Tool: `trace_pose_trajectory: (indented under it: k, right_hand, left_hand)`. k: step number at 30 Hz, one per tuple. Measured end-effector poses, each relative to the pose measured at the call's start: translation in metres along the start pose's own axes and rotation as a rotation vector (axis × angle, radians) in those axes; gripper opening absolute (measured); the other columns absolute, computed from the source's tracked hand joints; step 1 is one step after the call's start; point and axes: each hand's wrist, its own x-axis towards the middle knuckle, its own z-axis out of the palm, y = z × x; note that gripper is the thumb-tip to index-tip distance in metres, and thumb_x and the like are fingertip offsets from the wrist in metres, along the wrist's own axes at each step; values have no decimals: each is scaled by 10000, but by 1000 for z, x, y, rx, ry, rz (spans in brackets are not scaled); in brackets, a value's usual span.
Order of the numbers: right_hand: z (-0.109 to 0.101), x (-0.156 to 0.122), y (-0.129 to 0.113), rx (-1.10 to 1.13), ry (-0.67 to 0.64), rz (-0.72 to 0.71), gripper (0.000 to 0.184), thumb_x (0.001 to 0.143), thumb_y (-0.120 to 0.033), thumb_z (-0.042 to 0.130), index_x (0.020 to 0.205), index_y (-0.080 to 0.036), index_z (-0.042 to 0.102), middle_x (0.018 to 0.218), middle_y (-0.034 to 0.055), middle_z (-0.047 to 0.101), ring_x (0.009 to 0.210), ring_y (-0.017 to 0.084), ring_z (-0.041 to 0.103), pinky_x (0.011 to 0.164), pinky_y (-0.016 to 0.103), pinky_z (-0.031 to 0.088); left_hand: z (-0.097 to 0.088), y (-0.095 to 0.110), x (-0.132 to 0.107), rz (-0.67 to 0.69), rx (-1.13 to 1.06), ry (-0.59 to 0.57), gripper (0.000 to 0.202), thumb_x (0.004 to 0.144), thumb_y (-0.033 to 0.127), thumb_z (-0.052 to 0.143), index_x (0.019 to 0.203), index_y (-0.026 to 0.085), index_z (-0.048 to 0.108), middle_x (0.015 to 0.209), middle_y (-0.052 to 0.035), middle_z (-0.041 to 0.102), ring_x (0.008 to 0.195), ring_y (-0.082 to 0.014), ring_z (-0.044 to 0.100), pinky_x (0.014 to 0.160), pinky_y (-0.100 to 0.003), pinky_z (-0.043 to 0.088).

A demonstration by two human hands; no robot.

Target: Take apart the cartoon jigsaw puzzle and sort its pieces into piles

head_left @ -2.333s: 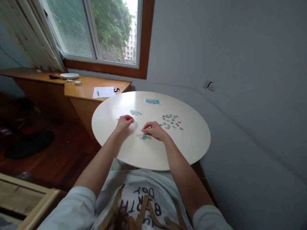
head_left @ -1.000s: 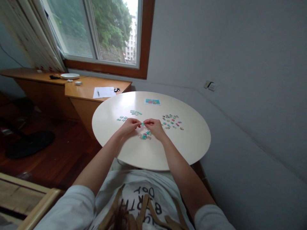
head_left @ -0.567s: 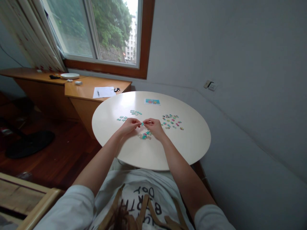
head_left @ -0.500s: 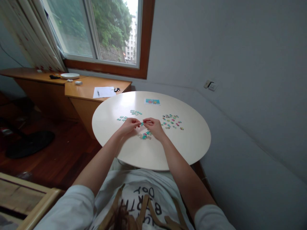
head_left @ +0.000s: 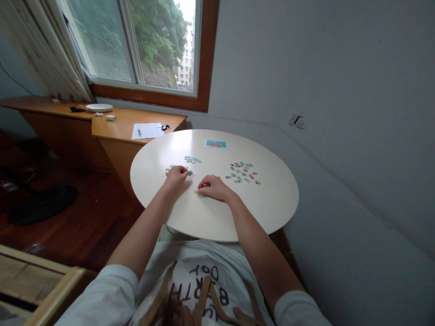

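Note:
My left hand (head_left: 177, 175) pinches a small teal jigsaw piece (head_left: 190, 173) between thumb and fingertips, just above the white table. Behind that hand lies a group of teal pieces (head_left: 170, 168), partly covered by it. My right hand (head_left: 215, 187) is lowered over the near pile of jigsaw pieces (head_left: 202, 196), its fingers curled together at the pile's left side. Most of this pile is hidden beneath the hand, and what its fingertips hold, if anything, cannot be made out. Another cluster of teal pieces (head_left: 192, 159) lies farther back.
Many-coloured loose pieces (head_left: 243, 171) are scattered on the right of the round white table (head_left: 265, 208). A picture card (head_left: 216, 144) lies at its far side. Beyond it, a wooden desk (head_left: 125, 115) carries paper (head_left: 147, 131), keys (head_left: 165, 127) and a white plate (head_left: 99, 107).
My hands have parted from where they met around a teal piece. The left has moved left with a piece; the right has come down and toward me onto the near pile.

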Motion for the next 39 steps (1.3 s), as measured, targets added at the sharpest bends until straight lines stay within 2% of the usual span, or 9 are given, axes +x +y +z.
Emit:
trace_pose_trajectory:
  k: [3,7,17,23,28,33,39]
  right_hand:
    - [1,2,4,-9,-18,-12,141,647,-315,727,730,-200,721,773,13,652,743,127,558,740,269,428]
    - [1,2,5,2,-29,-4,147,644,-324,728,717,-196,718,739,7,648,705,120,550,686,251,420]
    - [3,2,4,140,-35,10,161,626,-301,718,690,-156,689,649,3,636,621,101,535,594,219,407]
    - [6,3,4,242,-47,16,88,636,-236,679,649,-154,651,607,-10,611,578,93,522,599,228,419]
    - [7,3,4,259,30,27,132,647,-280,669,654,-152,639,604,-9,591,564,91,501,557,220,402]
    - [7,4,2,342,138,74,205,654,-345,669,667,-148,613,599,-16,564,486,74,457,478,214,367]
    - [6,5,0,374,195,51,216,645,-354,675,647,-150,603,608,-10,565,522,87,484,488,213,389]
  left_hand:
    - [2,2,0,-31,121,-48,198,728,319,537,714,172,669,775,-43,690,797,-219,600,767,-346,346]
    - [4,1,2,-65,187,-46,186,724,310,543,705,186,680,776,-51,695,852,-247,600,832,-386,316]
    - [-1,-2,2,-110,238,-14,192,717,319,549,692,192,691,769,-70,698,915,-286,585,856,-418,313]
    - [-4,-1,0,-136,224,2,168,708,314,568,684,193,681,776,-73,699,918,-293,588,865,-418,314]
    - [-3,0,0,-115,222,19,168,705,310,559,695,195,680,797,-61,700,914,-279,589,859,-409,316]
    - [0,1,1,-49,213,11,222,674,336,575,793,201,706,891,-58,702,932,-285,589,861,-419,318]
    - [4,-4,3,-44,201,-13,220,636,302,579,786,210,712,856,-54,704,940,-294,592,889,-432,301]
